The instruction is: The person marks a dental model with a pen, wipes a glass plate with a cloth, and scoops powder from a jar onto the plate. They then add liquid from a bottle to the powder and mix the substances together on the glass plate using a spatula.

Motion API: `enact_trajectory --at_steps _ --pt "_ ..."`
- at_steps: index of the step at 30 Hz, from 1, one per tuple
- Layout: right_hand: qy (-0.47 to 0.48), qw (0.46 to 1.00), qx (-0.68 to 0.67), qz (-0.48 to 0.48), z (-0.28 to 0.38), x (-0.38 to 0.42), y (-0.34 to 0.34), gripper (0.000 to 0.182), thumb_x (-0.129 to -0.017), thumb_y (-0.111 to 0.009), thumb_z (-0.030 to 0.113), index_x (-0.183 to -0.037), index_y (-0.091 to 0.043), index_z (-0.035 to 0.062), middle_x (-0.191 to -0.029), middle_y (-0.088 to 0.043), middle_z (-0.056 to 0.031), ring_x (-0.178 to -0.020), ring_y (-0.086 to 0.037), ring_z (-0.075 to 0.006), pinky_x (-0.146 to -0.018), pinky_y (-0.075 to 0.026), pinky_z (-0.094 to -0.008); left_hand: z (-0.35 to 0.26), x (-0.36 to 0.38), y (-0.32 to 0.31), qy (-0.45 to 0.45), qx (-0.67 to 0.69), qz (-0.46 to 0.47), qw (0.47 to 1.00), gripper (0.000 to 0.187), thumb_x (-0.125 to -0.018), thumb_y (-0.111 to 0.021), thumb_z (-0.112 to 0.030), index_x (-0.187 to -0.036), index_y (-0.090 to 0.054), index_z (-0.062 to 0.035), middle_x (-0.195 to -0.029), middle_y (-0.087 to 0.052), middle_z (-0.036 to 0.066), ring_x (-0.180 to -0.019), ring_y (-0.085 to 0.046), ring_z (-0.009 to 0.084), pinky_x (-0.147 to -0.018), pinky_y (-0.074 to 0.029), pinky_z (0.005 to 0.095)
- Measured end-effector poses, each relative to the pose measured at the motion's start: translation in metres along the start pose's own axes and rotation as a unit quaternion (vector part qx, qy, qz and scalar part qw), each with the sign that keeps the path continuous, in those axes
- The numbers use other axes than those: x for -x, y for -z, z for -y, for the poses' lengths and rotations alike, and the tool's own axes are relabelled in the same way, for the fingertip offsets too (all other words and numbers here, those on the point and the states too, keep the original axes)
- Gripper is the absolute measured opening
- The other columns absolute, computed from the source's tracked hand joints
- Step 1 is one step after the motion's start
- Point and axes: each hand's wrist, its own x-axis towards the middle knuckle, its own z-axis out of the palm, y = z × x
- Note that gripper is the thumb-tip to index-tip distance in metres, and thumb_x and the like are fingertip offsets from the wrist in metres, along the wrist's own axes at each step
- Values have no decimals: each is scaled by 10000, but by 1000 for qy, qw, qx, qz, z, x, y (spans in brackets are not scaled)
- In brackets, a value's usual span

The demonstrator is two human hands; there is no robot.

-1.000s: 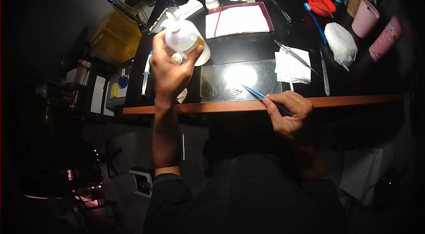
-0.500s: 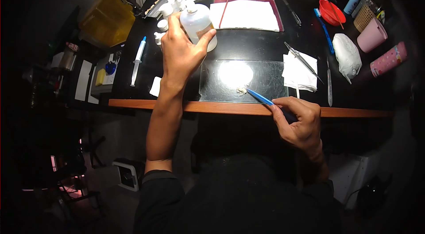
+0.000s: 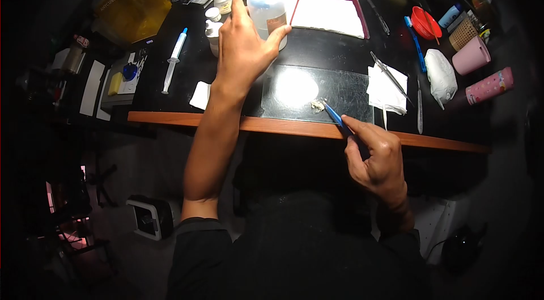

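Note:
My left hand (image 3: 243,53) reaches over the table with its index finger stretched up and its thumb spread apart. It overlaps the front of a large translucent bottle (image 3: 267,9) with a brownish label, which stands upright. Pinched in my right hand (image 3: 377,155) is a slim blue tool (image 3: 335,117) pointing up and left. Its tip is right at a small pale crumpled lump (image 3: 317,106) on a clear glass plate (image 3: 345,87). A bright lamp reflection lies on the plate beside the lump.
Small white bottles (image 3: 221,0) stand left of the large bottle. A syringe (image 3: 175,62) lies farther left. White tissue (image 3: 387,87) with metal tweezers (image 3: 391,76) is right of the plate. Beyond are a blue toothbrush (image 3: 415,45), a red bowl (image 3: 422,23) and a pink cup (image 3: 471,59).
The large bottle is farther back, and my left hand's fingers have spread away from around it. My right hand has shifted slightly, and the blue tool is at a steeper angle. The view has shifted somewhat.

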Motion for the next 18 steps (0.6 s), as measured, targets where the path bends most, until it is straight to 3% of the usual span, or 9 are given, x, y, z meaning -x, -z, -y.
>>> enact_trajectory --at_steps 3,4,5,7,9,18 --pt "4 1000 -2 -15 4 5 -4 330 -874 -704 -67 -1200 -753 -76 -838 -709 -211 -698 -713 -344 -653 -559 -412 -22 22 21 -8 -63 -3 998 915 -878 -814 -94 -1562 -308 242 -1343 -640 421 -1247 -673 517 -1106 -530 494" --pt "3 1000 -3 -20 5 6 -6 333 -875 -702 -71 -1204 -753 -77 -843 -712 -213 -706 -718 -349 -658 -563 -413 -31 33 30 -48 -70 -26 996 757 -894 -714 -8 -1533 -382 224 -1373 -630 397 -1270 -650 528 -1128 -517 491" --pt "2 1000 -5 -25 6 7 -7 335 -876 -699 -75 -1207 -752 -78 -849 -716 -216 -713 -723 -354 -664 -568 -415 -41 46 38 -33 -35 -35 998 597 -874 -658 45 -1448 -544 163 -1322 -670 337 -1246 -669 499 -1104 -531 478" --pt "-9 1000 -9 -16 7 9 -9 348 -878 -697 -80 -1222 -747 -81 -876 -730 -219 -735 -738 -361 -678 -583 -412 -53 72 48 16 16 21 1000 474 -853 -618 78 -1324 -669 97 -1288 -687 288 -1224 -688 449 -1083 -535 463" --pt "-5 1000 -13 -17 8 7 -13 352 -877 -698 -81 -1227 -744 -81 -882 -733 -218 -736 -740 -360 -677 -586 -412 -49 94 42 32 44 50 997 477 -833 -597 96 -1292 -717 54 -1269 -721 225 -1204 -719 340 -1100 -522 416" --pt "24 999 46 8 10 1 -11 421 -816 -757 -40 -1235 -786 -9 -802 -637 -109 -621 -663 -230 -574 -541 -362 -41 111 35 29 9 76 997 409 -860 -621 19 -1254 -722 63 -1230 -733 241 -1155 -711 402 -1046 -537 457"
